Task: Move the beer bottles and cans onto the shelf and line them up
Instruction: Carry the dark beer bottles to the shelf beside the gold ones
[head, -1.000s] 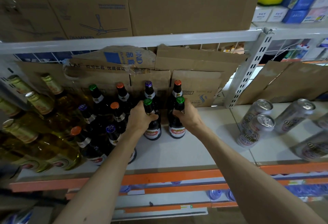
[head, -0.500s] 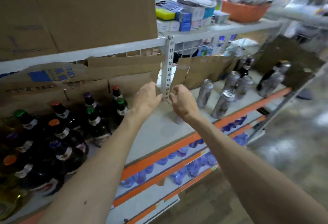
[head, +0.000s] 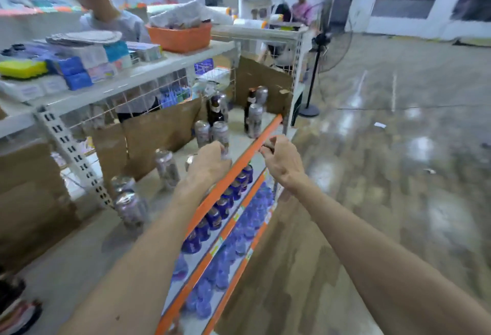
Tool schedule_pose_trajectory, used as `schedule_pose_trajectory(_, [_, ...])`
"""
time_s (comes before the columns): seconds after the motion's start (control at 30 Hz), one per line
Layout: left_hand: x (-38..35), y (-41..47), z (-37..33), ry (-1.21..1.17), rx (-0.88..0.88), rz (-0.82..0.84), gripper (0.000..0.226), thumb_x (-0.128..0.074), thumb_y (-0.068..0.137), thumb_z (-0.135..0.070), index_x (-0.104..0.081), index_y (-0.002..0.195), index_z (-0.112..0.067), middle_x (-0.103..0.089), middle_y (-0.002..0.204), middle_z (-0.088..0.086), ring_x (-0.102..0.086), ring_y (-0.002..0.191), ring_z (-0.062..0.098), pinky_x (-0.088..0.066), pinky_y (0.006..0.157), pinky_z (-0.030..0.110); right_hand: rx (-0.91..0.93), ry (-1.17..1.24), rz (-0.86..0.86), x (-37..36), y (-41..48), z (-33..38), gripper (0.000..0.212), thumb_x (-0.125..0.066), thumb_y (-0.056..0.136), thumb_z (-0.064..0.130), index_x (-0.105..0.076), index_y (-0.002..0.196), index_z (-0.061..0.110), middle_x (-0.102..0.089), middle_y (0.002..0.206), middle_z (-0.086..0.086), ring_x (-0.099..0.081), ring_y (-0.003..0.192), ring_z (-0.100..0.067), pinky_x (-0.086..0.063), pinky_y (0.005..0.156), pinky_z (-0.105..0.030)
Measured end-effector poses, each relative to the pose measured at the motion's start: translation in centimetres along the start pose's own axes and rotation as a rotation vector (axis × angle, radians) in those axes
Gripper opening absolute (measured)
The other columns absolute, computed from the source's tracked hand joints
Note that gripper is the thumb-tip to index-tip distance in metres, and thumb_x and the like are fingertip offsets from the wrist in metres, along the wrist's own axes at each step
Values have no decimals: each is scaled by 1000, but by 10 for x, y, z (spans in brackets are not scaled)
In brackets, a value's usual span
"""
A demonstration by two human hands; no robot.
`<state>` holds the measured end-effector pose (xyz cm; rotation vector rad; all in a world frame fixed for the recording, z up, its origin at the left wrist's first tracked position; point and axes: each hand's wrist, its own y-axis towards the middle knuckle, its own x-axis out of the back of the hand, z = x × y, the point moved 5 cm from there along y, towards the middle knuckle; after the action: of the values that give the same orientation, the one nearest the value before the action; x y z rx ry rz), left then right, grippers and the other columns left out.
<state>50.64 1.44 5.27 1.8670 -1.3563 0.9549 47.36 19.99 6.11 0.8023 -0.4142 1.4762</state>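
Several silver beer cans stand scattered on the white shelf [head: 87, 241]: a near pair [head: 131, 208], one in the middle [head: 167, 167], two further along [head: 220, 132]. Near the shelf's far end are two dark beer bottles [head: 214, 108] and more cans [head: 255, 119]. My left hand [head: 210, 163] hovers over the shelf's orange front edge [head: 202, 208], fingers loosely curled just short of the two further cans, holding nothing; a can behind it is partly hidden. My right hand [head: 281, 160] hangs in front of the edge, loosely curled and empty. The picture is blurred.
Cardboard panels [head: 159, 132] line the shelf's wire back. The upper shelf carries boxes and an orange basin [head: 179, 37]. Purple bottles [head: 212, 217] fill the lower shelves. A person stands behind the rack, another far off beside a standing fan [head: 332, 50]. Shiny floor lies to the right.
Both hands have let go of the green-capped bottles at the left and travelled right along the shelf toward the cans. The view has swung right; the bottle group is out of sight.
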Motion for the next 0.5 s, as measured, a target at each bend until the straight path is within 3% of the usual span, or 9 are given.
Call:
schedule_pose_trajectory(0.27, [-39,103,-43,-32,65,-71,38,-61,91,-26,-59,127,-14,-64,123,9,-59,115,30,-49,96,39,14,-18,57,19,124,-71,37,-54,99,28,-51,127,4,-59,125,-15,-57,111,-31,-47,90,-39])
schedule_pose_trajectory(0.5, [-35,190,-15,-10,226,-199,29,-58,92,-28,-62,117,-16,-66,119,9,-60,110,33,-48,92,40,15,16,122,-9,216,-101,35,-52,98,30,-50,125,8,-58,124,-13,-58,106,-30,-47,89,-40])
